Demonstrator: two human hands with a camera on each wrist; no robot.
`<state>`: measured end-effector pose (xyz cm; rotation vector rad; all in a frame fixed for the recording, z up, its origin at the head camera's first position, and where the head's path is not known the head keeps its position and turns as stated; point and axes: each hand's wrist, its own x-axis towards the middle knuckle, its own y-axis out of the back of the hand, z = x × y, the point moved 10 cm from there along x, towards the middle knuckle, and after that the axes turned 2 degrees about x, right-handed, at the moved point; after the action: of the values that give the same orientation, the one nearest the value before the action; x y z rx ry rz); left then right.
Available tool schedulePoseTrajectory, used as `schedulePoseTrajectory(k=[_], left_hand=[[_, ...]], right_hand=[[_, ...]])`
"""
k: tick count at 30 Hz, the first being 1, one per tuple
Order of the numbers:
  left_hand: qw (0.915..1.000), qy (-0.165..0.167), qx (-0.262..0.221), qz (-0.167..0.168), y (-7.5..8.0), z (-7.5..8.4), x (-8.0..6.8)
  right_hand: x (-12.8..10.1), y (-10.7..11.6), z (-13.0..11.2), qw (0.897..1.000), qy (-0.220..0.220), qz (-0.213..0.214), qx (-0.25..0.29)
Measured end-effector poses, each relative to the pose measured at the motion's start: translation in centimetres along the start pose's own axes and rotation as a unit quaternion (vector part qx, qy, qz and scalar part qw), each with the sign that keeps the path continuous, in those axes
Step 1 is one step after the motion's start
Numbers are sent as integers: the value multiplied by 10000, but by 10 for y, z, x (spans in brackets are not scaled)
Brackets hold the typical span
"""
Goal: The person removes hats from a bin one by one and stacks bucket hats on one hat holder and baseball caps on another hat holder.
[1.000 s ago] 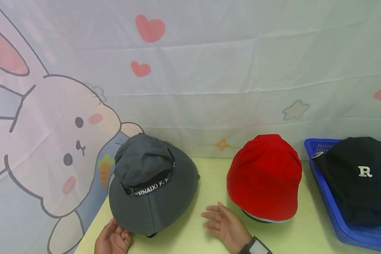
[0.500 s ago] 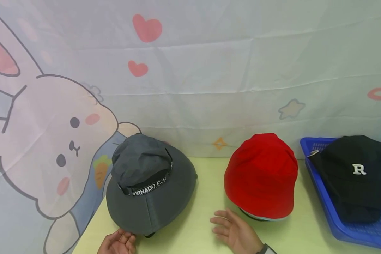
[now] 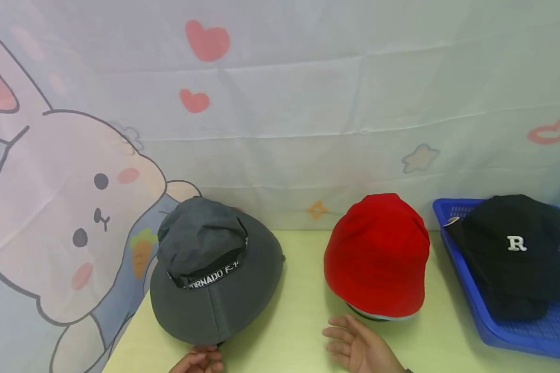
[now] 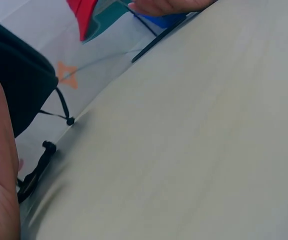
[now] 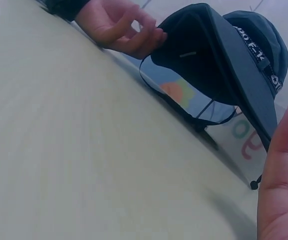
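Observation:
A dark grey wide-brimmed sun hat (image 3: 214,269), with a lettered black band and a chin cord, stands on the left of the table. My left hand (image 3: 198,360) is at its near brim edge; in the right wrist view the left hand (image 5: 121,27) has curled fingers and thumb pinching the brim. Between the two hats my right hand (image 3: 361,344) hovers palm inward with loosely extended fingers, holding nothing. Just beyond it is a red bucket hat (image 3: 378,254) with a pale lower edge. The right wrist view shows the grey hat's brim raised, its cord hanging to the table.
At the right, a blue plastic basket (image 3: 466,290) holds black caps, the top black cap (image 3: 513,264) bearing a white R. The pale yellow table (image 3: 298,295) ends at a cloth backdrop (image 3: 280,129) printed with a rabbit and hearts.
My left hand has slid rightward along the grey hat's near brim, its fingers curling more. My right hand has shifted slightly right and toward me. The head view has turned slightly right.

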<state>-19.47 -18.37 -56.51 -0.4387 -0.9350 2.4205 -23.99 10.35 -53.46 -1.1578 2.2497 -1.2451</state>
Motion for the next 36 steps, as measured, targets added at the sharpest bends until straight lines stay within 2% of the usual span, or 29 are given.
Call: schedulePoseTrajectory(k=[6,11,16,20,24,27,29,32,36], left_hand=[[9994,226,199,-189,-16,-9,9],[9980,277,363,-444,-26,-16,18],[9969,354,341,-613,-34,-17,23],[9965,339,419,-632,-38,-18,26],[9962,371,262,-741,-41,-22,31],[9968,463,39,-644,-39,-26,35],[9970,512,100,-580,-38,-28,38],[9954,559,180,-763,-44,-28,43],[9900,564,378,-1234,-65,-27,51]], right_hand=[[-11,-1,4,9995,-229,208,-79],[-18,2,9,9969,-458,633,-115],[-26,3,12,9918,-666,1016,-402],[-29,-2,12,9915,-662,963,-567],[-29,-6,11,9933,-570,811,-598],[-30,-6,9,9933,-539,799,-641],[-32,-6,8,9929,-538,810,-682],[-35,-8,4,9929,-466,807,-740],[-39,-10,-3,9939,-363,706,-761]])
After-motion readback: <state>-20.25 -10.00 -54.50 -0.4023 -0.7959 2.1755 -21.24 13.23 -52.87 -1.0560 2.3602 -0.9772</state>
